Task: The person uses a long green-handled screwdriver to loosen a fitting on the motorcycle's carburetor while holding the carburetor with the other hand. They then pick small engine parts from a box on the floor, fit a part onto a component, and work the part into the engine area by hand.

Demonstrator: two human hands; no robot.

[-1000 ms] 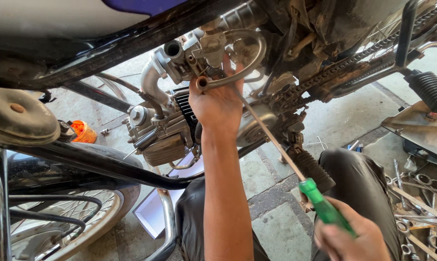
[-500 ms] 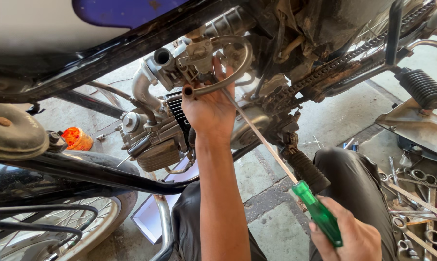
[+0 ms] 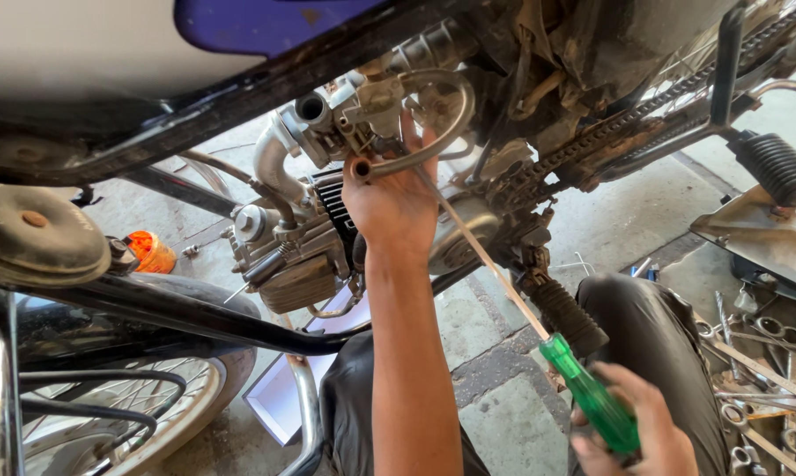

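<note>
A long screwdriver (image 3: 552,357) has a translucent, glossy green plastic handle and a thin, dull metal shaft smeared with grime. The right hand (image 3: 631,427) is closed round that handle. The left hand (image 3: 393,203) is pressed against the carburettor (image 3: 362,110), a rough cast metal body, grey and oily. The engine (image 3: 296,256) beneath shows matt cast aluminium with black ribbed fins. The drive chain (image 3: 627,123) is rusty, greasy steel. The footpeg (image 3: 777,167) wears black ribbed rubber. The frame tube (image 3: 177,308) is glossy black painted metal. Spanners (image 3: 768,361) are bright bare steel. The floor (image 3: 609,220) is rough, pale concrete.
</note>
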